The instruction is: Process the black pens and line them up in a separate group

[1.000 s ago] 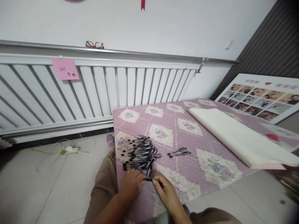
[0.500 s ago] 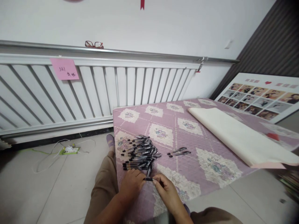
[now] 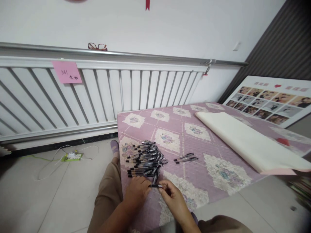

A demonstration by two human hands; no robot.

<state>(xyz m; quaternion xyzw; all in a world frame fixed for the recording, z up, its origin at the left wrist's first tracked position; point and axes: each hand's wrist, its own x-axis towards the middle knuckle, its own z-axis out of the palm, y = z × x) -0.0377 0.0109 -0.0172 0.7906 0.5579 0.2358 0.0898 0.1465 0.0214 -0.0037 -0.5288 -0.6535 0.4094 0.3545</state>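
Note:
A black pen (image 3: 155, 185) lies level between my two hands, just above the near edge of a purple quilted surface (image 3: 213, 152). My left hand (image 3: 136, 193) pinches one end of it with curled fingers. On the other end my right hand (image 3: 173, 200) pinches with thumb and forefinger. Right behind my hands lies a pile of several black pens (image 3: 145, 159). Two more pens (image 3: 186, 158) lie apart to the right of the pile.
A cream roll of paper (image 3: 245, 142) lies across the right of the surface. A white radiator (image 3: 97, 94) with a pink note (image 3: 67, 72) runs along the wall, glasses (image 3: 98, 47) on the pipe above. A photo board (image 3: 269, 102) leans at right. Cables (image 3: 70, 156) lie on the floor.

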